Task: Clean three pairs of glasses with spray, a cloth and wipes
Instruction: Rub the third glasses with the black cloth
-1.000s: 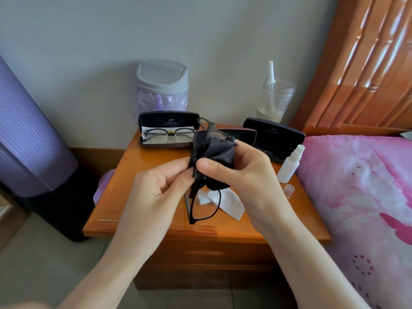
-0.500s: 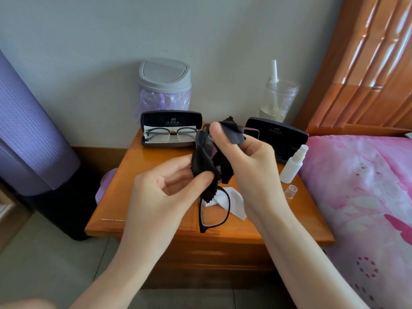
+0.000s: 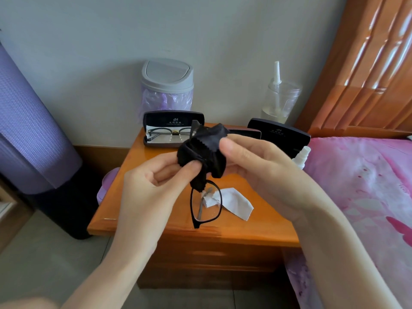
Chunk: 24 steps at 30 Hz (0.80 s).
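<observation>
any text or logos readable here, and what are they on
"CM" (uncertain, could be "GM"): logo inside the lid of the case holding glasses.
Row of characters and a finer line under that logo: too blurred to read.
Print on the lid of the case nearest the bed: too small to read.
No text visible on the black cloth, spray bottle or bin.

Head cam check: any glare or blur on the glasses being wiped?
Head view: soft, even daylight; the black-framed glasses and black cloth are sharp, with no glare on the hanging lens. Head view: bright glare streaks the wooden headboard. Head view: wide-angle curves the edges; the left forearm blurs near the bottom-left corner.
</observation>
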{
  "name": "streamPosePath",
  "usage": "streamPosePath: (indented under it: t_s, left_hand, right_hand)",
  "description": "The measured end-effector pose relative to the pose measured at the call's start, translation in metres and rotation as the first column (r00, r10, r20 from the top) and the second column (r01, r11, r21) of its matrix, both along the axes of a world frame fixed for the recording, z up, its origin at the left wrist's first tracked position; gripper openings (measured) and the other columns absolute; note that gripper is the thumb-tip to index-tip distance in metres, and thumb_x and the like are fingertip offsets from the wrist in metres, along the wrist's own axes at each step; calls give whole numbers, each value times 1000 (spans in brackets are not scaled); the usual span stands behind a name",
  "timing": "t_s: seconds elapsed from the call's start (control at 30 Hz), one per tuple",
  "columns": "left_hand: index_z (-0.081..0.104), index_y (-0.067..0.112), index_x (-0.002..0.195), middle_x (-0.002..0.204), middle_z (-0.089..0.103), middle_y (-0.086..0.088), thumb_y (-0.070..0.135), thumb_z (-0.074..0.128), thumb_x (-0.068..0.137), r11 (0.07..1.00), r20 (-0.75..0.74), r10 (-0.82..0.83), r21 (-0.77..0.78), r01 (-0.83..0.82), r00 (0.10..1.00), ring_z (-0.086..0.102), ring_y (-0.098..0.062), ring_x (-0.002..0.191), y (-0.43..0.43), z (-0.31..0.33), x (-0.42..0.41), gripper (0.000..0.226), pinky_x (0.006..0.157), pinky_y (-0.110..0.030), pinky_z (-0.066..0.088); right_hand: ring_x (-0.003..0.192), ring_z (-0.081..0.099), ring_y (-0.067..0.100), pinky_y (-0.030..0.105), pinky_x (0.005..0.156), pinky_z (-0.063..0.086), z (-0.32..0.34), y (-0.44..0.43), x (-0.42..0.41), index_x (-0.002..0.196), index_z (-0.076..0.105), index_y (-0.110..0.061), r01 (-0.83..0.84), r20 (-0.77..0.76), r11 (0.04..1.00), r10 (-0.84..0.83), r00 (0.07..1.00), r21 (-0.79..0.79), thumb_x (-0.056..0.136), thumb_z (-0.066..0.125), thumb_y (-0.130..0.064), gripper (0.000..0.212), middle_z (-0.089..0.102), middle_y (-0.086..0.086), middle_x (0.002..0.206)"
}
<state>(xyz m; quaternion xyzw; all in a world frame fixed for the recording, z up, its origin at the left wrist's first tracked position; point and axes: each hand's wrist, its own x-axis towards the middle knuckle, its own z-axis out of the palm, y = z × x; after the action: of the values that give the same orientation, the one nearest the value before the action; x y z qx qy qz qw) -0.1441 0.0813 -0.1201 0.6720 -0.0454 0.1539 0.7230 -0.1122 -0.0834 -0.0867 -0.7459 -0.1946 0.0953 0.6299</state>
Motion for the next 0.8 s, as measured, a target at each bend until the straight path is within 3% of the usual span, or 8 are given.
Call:
streamPosePath:
  t_s: [0.1,0.27,0.43,0.6,0.8]
  left_hand:
    - [72,23,98,82,76,12,13,68,79,996,35,-57,76,54,998,71,0,83,-4,1,-4,22,68,-4,48]
    - [71,25,103,87,74,21,8,68,79,979,92,-95,189,76,991,69,5,84,-10,0,-8,29,69,-4,48]
    - [70,24,108,93,74,18,8,67,80,984,89,-93,159,78,992,69,2,91,-5,-3,-6,32,72,-6,50]
    - [69,24,106,93,73,23,3,63,83,980,78,-137,153,124,987,67,7,92,-3,-1,-7,32,72,-3,47]
    - [69,31,98,87,73,25,5,66,81,979,75,-134,163,121,988,67,8,88,-6,2,-9,32,70,-3,47]
  right_hand:
    - [86,68,19,39,90,50,-6,4,2,100,71,-7,161,1,985,-161,987,58,89,56,-39,37,73,9,92]
    - [64,66,15,22,56,55,-6,19,-3,85,65,5,297,-23,938,-297,955,178,83,69,-23,28,67,9,70]
    - [68,68,14,23,59,55,-5,18,-2,86,68,-8,227,-19,968,-226,974,111,78,74,-15,12,70,4,76]
    - [80,69,15,27,69,58,-4,6,0,95,65,-9,126,46,991,-128,991,42,77,73,-5,21,70,4,87]
    - [64,68,14,22,56,54,-8,15,-2,79,71,-9,303,140,944,-320,937,127,73,78,-19,13,71,3,69]
